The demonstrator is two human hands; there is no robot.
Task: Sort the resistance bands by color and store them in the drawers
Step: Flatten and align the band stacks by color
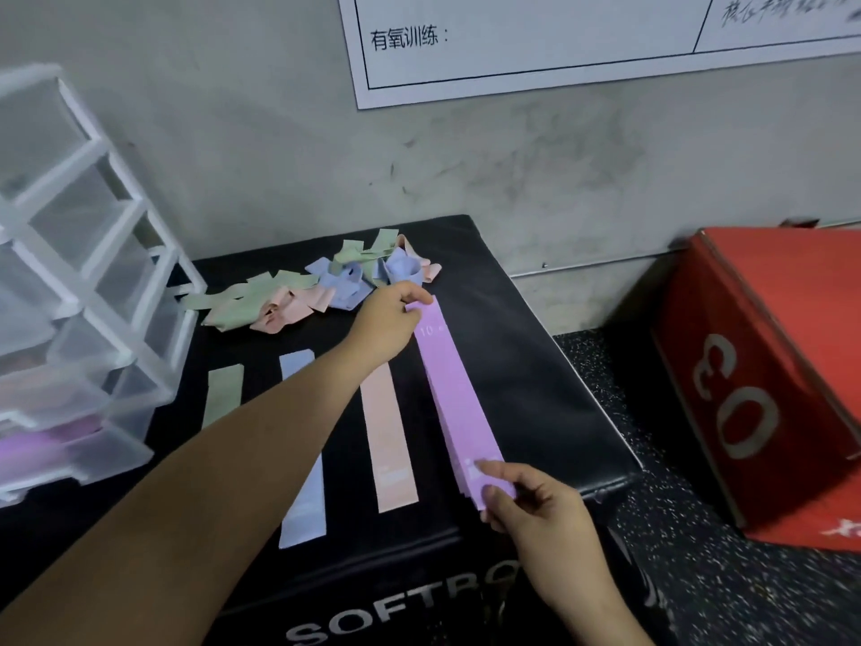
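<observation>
A purple band (459, 398) lies stretched out flat on the black padded box (536, 366). My left hand (389, 319) pinches its far end and my right hand (536, 510) pinches its near end. To its left lie three flat bands side by side: a peach band (389, 440), a blue band (305, 501) partly hidden by my left forearm, and a green band (223, 394). A tangled pile of green, blue and peach bands (317, 282) sits at the back of the box. The clear plastic drawer unit (79, 291) stands at the left, with purple bands (32, 447) in its lowest visible drawer.
A red box (764, 394) marked 03 stands on the speckled floor to the right. A grey wall with a white printed sheet (559, 35) rises behind the black box.
</observation>
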